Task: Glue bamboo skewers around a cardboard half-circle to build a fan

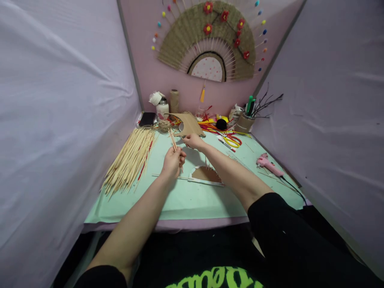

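Note:
My left hand [173, 161] is closed around a few thin wooden skewers [173, 142] that stick up and away from it. My right hand [192, 141] reaches forward with its fingers pinched at the edge of a brown cardboard piece [189, 123]. Below my forearms lies a half-round cardboard fan base [207, 175] with a white strip along its straight edge and a few sticks standing in it. A large pile of skewers [131, 159] lies to the left of my left hand on the mint-green mat [186, 200].
A pink glue gun [268, 164] with a black cord lies at the right. Scissors [233, 141], coloured strips, a black ball, a cup of pens and twigs [246, 120], a jar, twine and a dark phone [147, 119] crowd the back. A finished fan hangs on the wall [210, 40].

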Demonstrator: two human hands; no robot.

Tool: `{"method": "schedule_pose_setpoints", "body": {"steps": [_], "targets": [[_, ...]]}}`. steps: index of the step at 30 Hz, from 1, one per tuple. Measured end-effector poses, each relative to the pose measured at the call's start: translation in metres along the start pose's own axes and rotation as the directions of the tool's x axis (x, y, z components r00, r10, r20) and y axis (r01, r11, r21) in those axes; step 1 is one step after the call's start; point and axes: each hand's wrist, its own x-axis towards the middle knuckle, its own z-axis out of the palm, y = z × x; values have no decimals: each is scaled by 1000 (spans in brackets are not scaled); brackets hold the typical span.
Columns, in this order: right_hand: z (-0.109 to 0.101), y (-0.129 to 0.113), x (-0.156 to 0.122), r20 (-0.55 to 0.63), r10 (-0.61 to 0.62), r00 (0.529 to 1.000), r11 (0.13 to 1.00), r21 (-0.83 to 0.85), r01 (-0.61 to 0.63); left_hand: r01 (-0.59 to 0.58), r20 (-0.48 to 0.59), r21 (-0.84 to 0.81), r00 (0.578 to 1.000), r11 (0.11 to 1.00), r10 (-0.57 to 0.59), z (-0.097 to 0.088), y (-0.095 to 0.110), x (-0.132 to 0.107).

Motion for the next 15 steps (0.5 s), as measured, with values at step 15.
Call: {"method": "schedule_pose_setpoints", "body": {"steps": [15], "targets": [[-21,-30,-14,466,-36,884,997,81,-3,-102,-14,-32,995,994,102,1,4,-2]]}}
